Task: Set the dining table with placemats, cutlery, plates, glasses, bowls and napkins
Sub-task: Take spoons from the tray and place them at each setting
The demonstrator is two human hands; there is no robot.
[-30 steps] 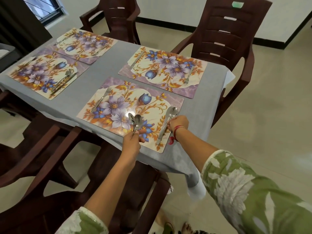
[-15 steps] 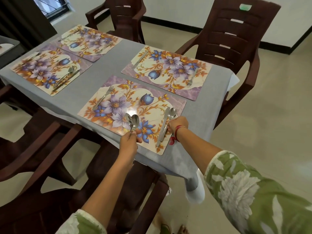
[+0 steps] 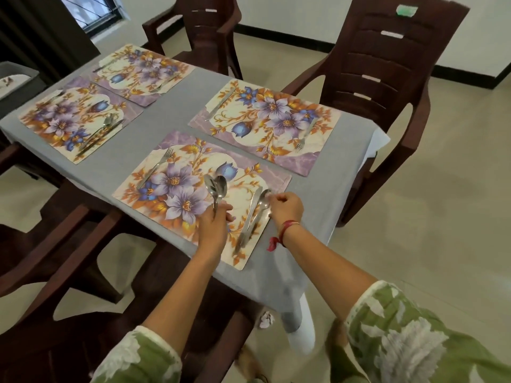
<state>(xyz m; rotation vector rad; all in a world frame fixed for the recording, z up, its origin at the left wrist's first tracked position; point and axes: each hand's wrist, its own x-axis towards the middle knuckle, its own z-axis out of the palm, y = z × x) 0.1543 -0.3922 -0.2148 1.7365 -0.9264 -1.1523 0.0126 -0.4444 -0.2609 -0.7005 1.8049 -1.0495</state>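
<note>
Several floral placemats lie on the grey-clothed table point(image 3: 171, 123). On the nearest placemat point(image 3: 193, 189) a fork point(image 3: 159, 164) lies at the left, while a knife point(image 3: 253, 205) and a spoon point(image 3: 261, 208) lie side by side at the right. My left hand point(image 3: 214, 228) grips the handles of two spoons point(image 3: 216, 189), their bowls standing up over the mat. My right hand point(image 3: 286, 207) hovers with curled fingers at the bowl of the lying spoon; whether it pinches the spoon I cannot tell. The far right placemat point(image 3: 265, 120) carries a knife point(image 3: 221, 102) and a fork point(image 3: 305, 134).
Dark brown plastic chairs stand around the table: one at the far right point(image 3: 387, 78), one at the far end point(image 3: 204, 31), others at the near left point(image 3: 55, 244). The two left placemats point(image 3: 69, 120) also carry cutlery. A grey container point(image 3: 16, 84) sits at the left edge.
The camera has shifted closer and to the right. My left hand still holds the two spoons upright. My right hand stays by the spoon and knife, which lie slightly more parallel now.
</note>
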